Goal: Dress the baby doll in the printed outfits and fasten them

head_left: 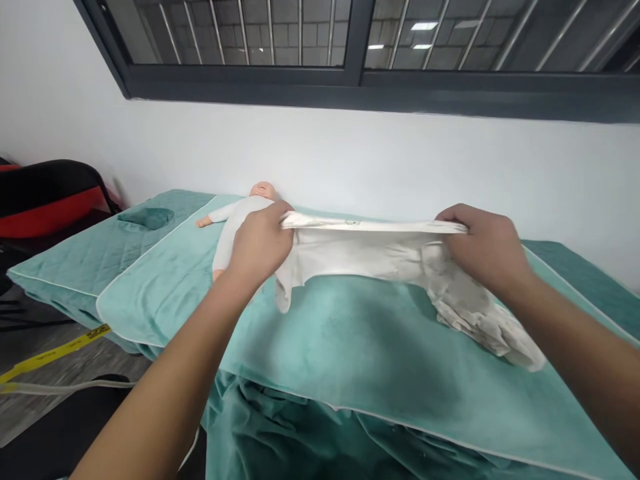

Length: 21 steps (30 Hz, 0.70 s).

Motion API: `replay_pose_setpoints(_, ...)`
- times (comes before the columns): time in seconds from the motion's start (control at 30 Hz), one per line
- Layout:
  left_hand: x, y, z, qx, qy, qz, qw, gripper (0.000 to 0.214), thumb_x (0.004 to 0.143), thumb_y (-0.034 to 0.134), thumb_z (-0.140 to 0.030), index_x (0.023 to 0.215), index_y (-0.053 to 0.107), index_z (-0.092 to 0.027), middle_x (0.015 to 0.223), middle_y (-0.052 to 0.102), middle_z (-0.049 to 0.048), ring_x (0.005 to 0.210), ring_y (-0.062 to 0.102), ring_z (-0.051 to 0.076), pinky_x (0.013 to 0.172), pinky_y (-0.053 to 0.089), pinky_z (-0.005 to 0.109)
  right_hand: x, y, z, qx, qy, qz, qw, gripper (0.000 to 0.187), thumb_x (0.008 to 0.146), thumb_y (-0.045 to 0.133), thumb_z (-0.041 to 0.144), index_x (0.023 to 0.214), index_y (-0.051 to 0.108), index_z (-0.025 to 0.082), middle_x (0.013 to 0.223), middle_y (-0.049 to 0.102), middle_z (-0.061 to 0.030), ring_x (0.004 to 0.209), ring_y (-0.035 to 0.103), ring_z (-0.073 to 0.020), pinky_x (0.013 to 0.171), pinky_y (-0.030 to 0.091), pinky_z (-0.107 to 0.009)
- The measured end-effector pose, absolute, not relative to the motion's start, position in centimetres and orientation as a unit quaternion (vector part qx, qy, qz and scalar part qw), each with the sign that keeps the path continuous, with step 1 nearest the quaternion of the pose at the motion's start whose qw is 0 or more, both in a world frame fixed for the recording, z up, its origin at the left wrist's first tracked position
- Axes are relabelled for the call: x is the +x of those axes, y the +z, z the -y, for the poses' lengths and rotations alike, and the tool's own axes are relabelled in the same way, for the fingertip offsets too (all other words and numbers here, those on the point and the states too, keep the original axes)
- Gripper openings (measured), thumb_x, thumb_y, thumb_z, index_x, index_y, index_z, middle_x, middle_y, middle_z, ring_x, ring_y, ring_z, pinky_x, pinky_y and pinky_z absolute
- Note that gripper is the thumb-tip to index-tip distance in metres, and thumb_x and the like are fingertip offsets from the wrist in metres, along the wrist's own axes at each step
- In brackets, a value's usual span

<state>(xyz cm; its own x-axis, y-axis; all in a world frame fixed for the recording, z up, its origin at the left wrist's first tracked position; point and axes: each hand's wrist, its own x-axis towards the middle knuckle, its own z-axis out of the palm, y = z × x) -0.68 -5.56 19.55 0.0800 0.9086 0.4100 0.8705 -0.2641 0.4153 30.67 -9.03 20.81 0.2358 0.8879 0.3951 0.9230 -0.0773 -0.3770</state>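
A white baby garment (360,250) is stretched taut between my two hands, above the bed. My left hand (265,240) is closed on one end of its upper edge. The other end is pinched in my right hand (483,243). Part of the cloth hangs below the left fingers, and a longer crumpled part (487,323) trails below the right hand toward the bed. Behind my left hand a baby doll (233,223) in pale clothing lies on its back, partly hidden by that hand and forearm.
A green padded bed (320,353) with a face hole (145,218) at its left end stands against the white wall. Above it runs a dark-framed barred window (360,80). At left are a black and red chair (55,200) and a yellow strap (55,353).
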Motion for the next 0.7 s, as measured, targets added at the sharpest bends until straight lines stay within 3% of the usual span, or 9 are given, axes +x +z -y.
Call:
replay_pose_setpoints(0.07,-0.8,19.3,5.1,0.723,0.308,-0.617,0.038,0.024,0.09,0.043,-0.029,0.103,0.063,-0.026,0.092,0.071,0.0024,0.087,0.065,0.023,0.067,0.046,0.03,31.1,21.0,8.9,-0.76,0.02,0.586,0.28,0.025,0.075,0.049,0.016,0.086,0.07,0.024,0.075,0.068,-0.0026,0.066,0.056,-0.0169,0.06,0.037,-0.027)
replay_pose_setpoints(0.17,-0.6,18.1,3.7,0.721,0.238,-0.651,0.007,0.026,0.09,0.044,-0.034,0.106,0.063,-0.026,0.09,0.071,0.005,0.084,0.066,0.027,0.067,0.047,0.034,31.9,20.1,6.9,-0.779,0.066,0.589,0.205,0.024,0.073,0.049,0.017,0.084,0.07,0.024,0.072,0.067,-0.003,0.062,0.057,-0.0171,0.057,0.038,-0.027)
replay_pose_setpoints(0.33,0.6,14.5,-1.4,0.743,0.115,-0.659,-0.006,0.026,0.093,0.039,-0.03,0.104,0.061,-0.022,0.095,0.071,0.0098,0.09,0.067,0.03,0.075,0.05,0.039,33.2,15.8,0.3,-0.752,0.123,0.643,0.075,0.028,0.068,0.051,0.013,0.086,0.072,0.02,0.076,0.071,-0.0047,0.062,0.062,-0.0181,0.057,0.041,-0.026)
replay_pose_setpoints(0.43,2.5,12.6,-4.8,0.725,0.098,-0.682,0.008,0.03,0.091,0.039,-0.019,0.113,0.059,-0.02,0.108,0.069,0.0126,0.101,0.065,0.029,0.081,0.051,0.04,32.3,12.8,-2.9,-0.754,0.09,0.645,0.082,0.033,0.067,0.053,0.009,0.092,0.073,0.017,0.091,0.073,-0.0104,0.082,0.067,-0.0241,0.071,0.047,-0.03)
replay_pose_setpoints(0.53,5.9,10.5,-6.0,0.711,0.137,-0.689,-0.041,0.038,0.09,0.039,-0.012,0.124,0.054,-0.016,0.126,0.06,0.0172,0.119,0.056,0.03,0.092,0.048,0.044,29.5,9.6,-4.2,-0.755,0.047,0.642,0.125,0.049,0.072,0.05,0.007,0.118,0.065,0.012,0.122,0.065,-0.0203,0.113,0.059,-0.032,0.09,0.047,-0.041)
replay_pose_setpoints(0.6,8.3,8.2,-5.5,0.732,0.145,-0.662,-0.07,0.038,0.09,0.039,-0.012,0.125,0.054,-0.013,0.133,0.055,0.0196,0.126,0.049,0.033,0.098,0.043,0.05,27.1,7.1,-4.0,-0.728,0.04,0.667,0.156,0.054,0.077,0.048,0.008,0.129,0.058,0.013,0.137,0.056,-0.0182,0.129,0.049,-0.0293,0.102,0.042,-0.04)
replay_pose_setpoints(0.7,10.8,4.2,-4.6,0.806,0.111,-0.581,0.003,0.033,0.092,0.041,-0.017,0.119,0.06,-0.012,0.128,0.059,0.0179,0.125,0.05,0.031,0.105,0.04,0.049,24.3,3.3,-3.5,-0.711,0.068,0.677,0.178,0.049,0.084,0.047,0.02,0.132,0.055,0.016,0.136,0.058,-0.0121,0.125,0.052,-0.0237,0.105,0.042,-0.035)
